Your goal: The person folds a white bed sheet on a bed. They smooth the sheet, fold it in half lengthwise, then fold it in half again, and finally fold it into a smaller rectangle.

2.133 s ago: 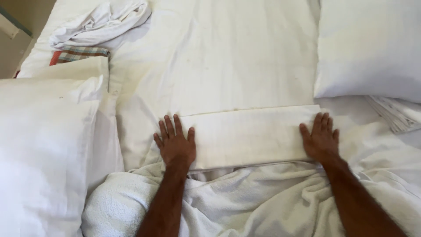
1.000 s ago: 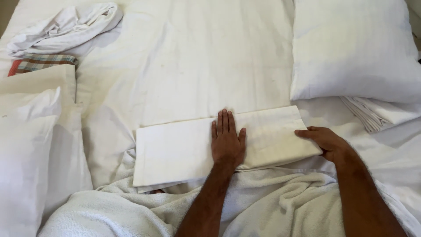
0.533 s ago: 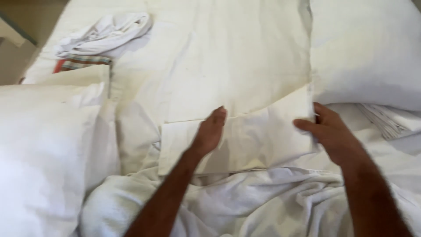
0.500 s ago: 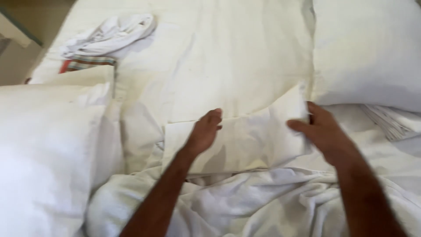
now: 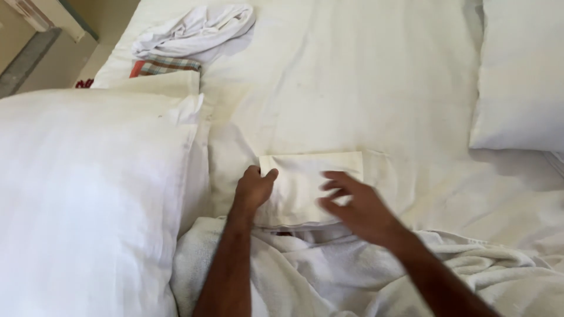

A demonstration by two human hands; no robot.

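Note:
A white cloth (image 5: 305, 176), folded into a small rectangle, lies on the white bed sheet (image 5: 352, 88). My left hand (image 5: 254, 191) grips its left edge, thumb on top. Blurred with motion, my right hand (image 5: 358, 208) hovers over the cloth's right lower part, fingers spread and holding nothing; whether it touches the cloth I cannot tell.
A big white pillow (image 5: 82, 194) fills the left side and another pillow (image 5: 520, 76) sits at the right. A crumpled white cloth (image 5: 191, 29) lies over a checked fabric (image 5: 164, 66) at the top left. A rumpled towel (image 5: 352, 276) lies at the near edge.
The long folded cloth has been folded in half, right end over to the left. My left hand moved to its left edge and my right hand swept left over it.

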